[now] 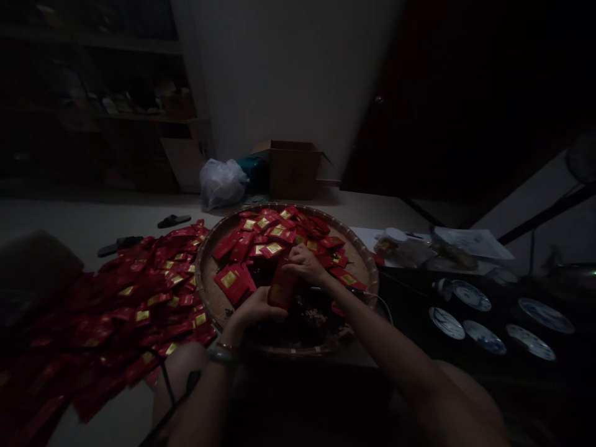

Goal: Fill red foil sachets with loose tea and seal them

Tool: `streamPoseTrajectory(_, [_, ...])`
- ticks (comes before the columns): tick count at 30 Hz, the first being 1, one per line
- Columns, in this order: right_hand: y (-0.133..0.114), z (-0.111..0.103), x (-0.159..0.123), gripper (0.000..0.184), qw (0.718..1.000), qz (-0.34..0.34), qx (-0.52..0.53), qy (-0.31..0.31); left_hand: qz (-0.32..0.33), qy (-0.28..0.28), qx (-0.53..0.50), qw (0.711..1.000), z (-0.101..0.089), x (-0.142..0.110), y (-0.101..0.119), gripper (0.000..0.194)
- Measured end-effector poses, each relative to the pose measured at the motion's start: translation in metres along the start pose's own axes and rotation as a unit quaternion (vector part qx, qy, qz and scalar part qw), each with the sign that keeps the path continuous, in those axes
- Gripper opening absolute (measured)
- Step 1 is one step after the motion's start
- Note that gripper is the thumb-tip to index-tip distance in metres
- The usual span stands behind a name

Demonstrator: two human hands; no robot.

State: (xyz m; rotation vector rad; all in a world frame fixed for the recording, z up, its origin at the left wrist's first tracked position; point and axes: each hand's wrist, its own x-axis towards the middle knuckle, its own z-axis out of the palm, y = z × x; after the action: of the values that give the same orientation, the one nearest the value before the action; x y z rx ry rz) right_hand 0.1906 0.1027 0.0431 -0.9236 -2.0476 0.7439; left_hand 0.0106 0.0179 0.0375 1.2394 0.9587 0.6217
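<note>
A round woven basket tray lies in front of me, holding several small red packets with gold labels and a dark loose heap near its front edge. My left hand grips the lower end of one red packet held upright over the tray. My right hand pinches the top of that same packet. A bracelet sits on my left wrist.
A big pile of red packets spreads over the floor to the left. Blue-and-white plates lie on the right, papers behind them. A cardboard box, a plastic bag and sandals sit farther back.
</note>
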Motion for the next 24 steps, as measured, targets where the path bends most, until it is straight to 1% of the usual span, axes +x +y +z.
streamPoseTrajectory(1, [0.001,0.001,-0.001,0.059,1.000,-0.002,-0.011,0.020,-0.001,0.012,0.013,1.000,0.000,0.001,-0.001,0.026])
streamPoseTrajectory(3, [0.001,0.001,-0.003,0.061,0.998,0.008,-0.015,0.061,0.005,0.054,0.038,0.998,0.000,0.004,-0.003,0.019])
streamPoseTrajectory(4, [0.000,0.000,-0.005,0.058,0.997,0.016,-0.005,0.080,0.011,0.082,0.051,0.995,0.000,0.005,-0.005,0.018])
streamPoseTrajectory(6, [-0.003,0.000,-0.009,0.044,0.993,0.038,0.036,0.104,0.035,0.139,0.071,0.987,-0.001,0.009,-0.012,0.018])
streamPoseTrajectory(7, [-0.005,0.001,-0.011,0.038,0.991,0.054,0.063,0.105,0.048,0.160,0.076,0.983,-0.002,0.011,-0.016,0.019])
streamPoseTrajectory(10, [-0.012,0.005,-0.018,0.049,0.984,0.106,0.130,0.067,0.084,0.201,0.066,0.974,-0.006,0.019,-0.029,0.026])
streamPoseTrajectory(11, [-0.014,0.007,-0.020,0.046,0.982,0.116,0.139,0.056,0.091,0.207,0.067,0.972,-0.007,0.022,-0.032,0.027])
streamPoseTrajectory(13, [-0.017,0.012,-0.024,0.033,0.983,0.112,0.135,0.054,0.105,0.199,0.068,0.972,-0.009,0.025,-0.035,0.032])
streamPoseTrajectory(14, [-0.018,0.014,-0.025,0.029,0.985,0.105,0.126,0.058,0.113,0.188,0.060,0.974,-0.009,0.026,-0.034,0.036])
streamPoseTrajectory(16, [-0.018,0.018,-0.029,0.025,0.987,0.100,0.110,0.058,0.132,0.172,0.022,0.976,-0.008,0.024,-0.029,0.045])
streamPoseTrajectory(18, [-0.017,0.020,-0.031,0.025,0.985,0.120,0.111,0.047,0.146,0.175,-0.024,0.973,-0.008,0.019,-0.020,0.048])
streamPoseTrajectory(20, [-0.014,0.023,-0.033,0.030,0.979,0.146,0.132,0.048,0.138,0.183,-0.033,0.973,-0.007,0.014,-0.011,0.044])
streamPoseTrajectory(22, [-0.011,0.025,-0.035,0.036,0.971,0.162,0.162,0.069,0.122,0.177,-0.036,0.976,-0.006,0.010,-0.005,0.041])
streamPoseTrajectory(24, [-0.007,0.029,-0.036,0.042,0.961,0.177,0.190,0.097,0.120,0.175,-0.041,0.976,-0.005,0.009,-0.003,0.042])
